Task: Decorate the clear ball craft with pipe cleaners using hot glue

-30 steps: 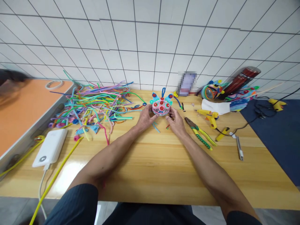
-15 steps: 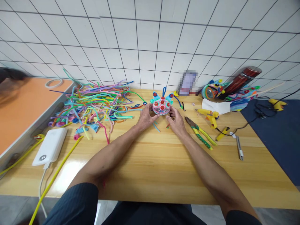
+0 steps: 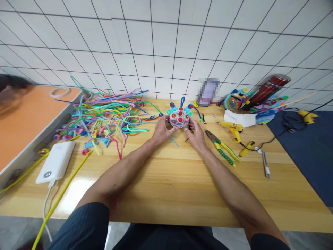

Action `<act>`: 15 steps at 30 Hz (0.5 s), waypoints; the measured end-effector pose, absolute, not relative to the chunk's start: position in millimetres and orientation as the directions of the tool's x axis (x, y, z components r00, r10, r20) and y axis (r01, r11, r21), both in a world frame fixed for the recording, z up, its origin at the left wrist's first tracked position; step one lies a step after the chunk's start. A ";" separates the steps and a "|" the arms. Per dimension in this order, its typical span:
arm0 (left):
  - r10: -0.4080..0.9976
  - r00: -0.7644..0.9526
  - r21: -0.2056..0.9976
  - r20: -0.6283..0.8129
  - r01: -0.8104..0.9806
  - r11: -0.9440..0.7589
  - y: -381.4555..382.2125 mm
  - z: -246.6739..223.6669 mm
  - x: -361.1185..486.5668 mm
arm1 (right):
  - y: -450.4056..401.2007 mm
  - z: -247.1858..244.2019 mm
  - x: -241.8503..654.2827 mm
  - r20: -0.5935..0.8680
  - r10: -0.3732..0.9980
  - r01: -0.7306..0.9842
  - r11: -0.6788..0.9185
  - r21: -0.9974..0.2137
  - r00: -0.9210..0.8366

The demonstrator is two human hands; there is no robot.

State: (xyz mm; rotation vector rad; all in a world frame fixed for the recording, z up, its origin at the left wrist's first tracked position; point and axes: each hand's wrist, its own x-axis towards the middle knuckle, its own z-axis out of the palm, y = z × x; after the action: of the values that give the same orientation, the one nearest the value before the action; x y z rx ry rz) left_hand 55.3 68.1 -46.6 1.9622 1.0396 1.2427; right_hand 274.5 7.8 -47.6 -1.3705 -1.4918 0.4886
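Between my two hands sits a pink, red and turquoise pipe-cleaner mask ornament [image 3: 180, 117], with two blue horns and a dark blue loop on top. My left hand [image 3: 161, 130] is closed on its left lower edge, the thumb along the bottom. On the opposite edge, my right hand [image 3: 195, 133] grips it with curled fingers, partly hidden behind it. Short pipe-cleaner scraps [image 3: 173, 141] lie just below it on the wooden table [image 3: 169, 187]. Combination pliers [image 3: 223, 147] with green and yellow handles rest to the right of my right hand.
A heap of colourful pipe cleaners [image 3: 104, 113] spreads at left, behind a white power bank [image 3: 56, 162]. Toward the right are a yellow glue gun [image 3: 231, 128], a pen-like tool [image 3: 265, 165], a red thermos [image 3: 272, 90] and a phone [image 3: 208, 92]. A blurred person's hand [image 3: 11, 100] shows far left.
My hands and the ornament stay in place. At the far left, the other person's blurred hand has shifted slightly.
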 end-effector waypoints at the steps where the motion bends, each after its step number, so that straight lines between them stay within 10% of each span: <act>1: 0.852 0.255 0.798 0.458 0.303 -0.520 68.0 -46.8 55.7 | 8.0 -48.1 274.4 0.395 0.905 0.496 0.273 -0.824 0.159; 15: 0.849 0.248 0.795 0.467 0.303 -0.525 67.7 -46.0 56.4 | 8.2 -47.2 272.4 0.386 0.906 0.486 0.263 -0.834 0.172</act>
State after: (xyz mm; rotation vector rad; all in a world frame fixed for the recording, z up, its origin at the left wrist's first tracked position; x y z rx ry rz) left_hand 56.4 67.7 -46.0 1.9610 1.0456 1.2592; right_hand 272.4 8.2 -47.2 -1.3751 -1.4675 0.4970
